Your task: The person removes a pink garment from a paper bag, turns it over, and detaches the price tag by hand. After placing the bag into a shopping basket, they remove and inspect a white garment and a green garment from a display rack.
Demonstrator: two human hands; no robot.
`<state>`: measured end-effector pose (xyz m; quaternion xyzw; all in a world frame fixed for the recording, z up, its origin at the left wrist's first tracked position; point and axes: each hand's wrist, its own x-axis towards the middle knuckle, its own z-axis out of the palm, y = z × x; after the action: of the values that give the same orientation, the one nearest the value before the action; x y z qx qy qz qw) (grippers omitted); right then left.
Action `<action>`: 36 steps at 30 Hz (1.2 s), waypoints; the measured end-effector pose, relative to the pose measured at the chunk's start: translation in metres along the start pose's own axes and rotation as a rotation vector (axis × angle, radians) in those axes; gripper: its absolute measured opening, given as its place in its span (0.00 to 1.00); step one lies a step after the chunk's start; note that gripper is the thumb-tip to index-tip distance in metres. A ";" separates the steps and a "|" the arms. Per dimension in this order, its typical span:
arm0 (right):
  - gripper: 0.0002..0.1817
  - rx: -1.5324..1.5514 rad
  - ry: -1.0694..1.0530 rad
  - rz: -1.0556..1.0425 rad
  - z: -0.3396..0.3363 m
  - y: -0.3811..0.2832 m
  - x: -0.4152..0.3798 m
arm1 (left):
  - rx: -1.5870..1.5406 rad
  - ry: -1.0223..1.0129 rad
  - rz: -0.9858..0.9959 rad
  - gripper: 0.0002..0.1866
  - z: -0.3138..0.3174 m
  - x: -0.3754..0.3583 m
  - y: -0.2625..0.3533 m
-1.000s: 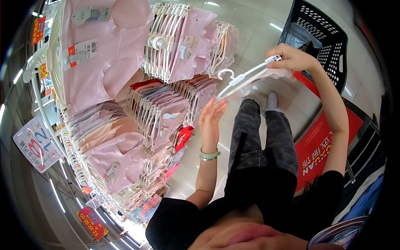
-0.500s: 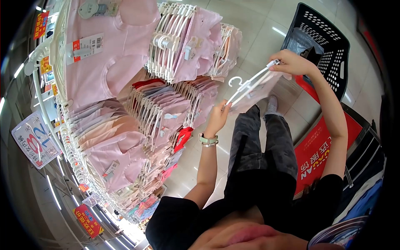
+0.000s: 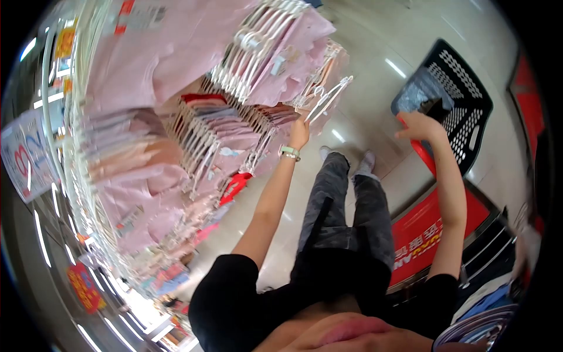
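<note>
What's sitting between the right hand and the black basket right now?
Nothing: in the head view the open right hand hovers at the near rim of the black basket, and no object shows between them. The left hand holds the hanger.

The left hand (image 3: 299, 132) stood close against the display rack (image 3: 70, 117), holding up a white hanger with a pink garment (image 3: 325, 100). From nine to twelve o'clock of that hand, packed rows of hung pink clothes (image 3: 234, 138) and an upper cluster of hangers (image 3: 264, 53) blocked the way, with only narrow gaps between rows. From one to four o'clock, bare tiled floor (image 3: 375, 76) lay open between the hands. The right hand (image 3: 419, 124) hovered with fingers spread; the black basket (image 3: 463, 100) closed off its one to three o'clock side, and a red sign panel (image 3: 428, 234) stood at five o'clock.
</note>
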<state>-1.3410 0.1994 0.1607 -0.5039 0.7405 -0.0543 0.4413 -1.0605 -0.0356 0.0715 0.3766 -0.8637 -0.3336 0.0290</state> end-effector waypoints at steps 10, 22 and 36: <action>0.28 0.134 -0.130 -0.030 0.001 0.002 0.012 | -0.091 0.237 -0.140 0.07 0.018 0.043 -0.034; 0.26 0.224 -0.296 0.272 -0.024 -0.002 0.025 | -0.124 0.377 -0.178 0.11 0.055 0.041 -0.059; 0.23 0.454 -0.270 0.403 -0.019 -0.015 0.028 | -0.082 0.364 -0.021 0.18 0.060 0.036 -0.053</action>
<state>-1.3465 0.1629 0.1636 -0.2390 0.7291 -0.0622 0.6383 -1.0712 -0.0521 -0.0140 0.4382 -0.8259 -0.2952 0.1967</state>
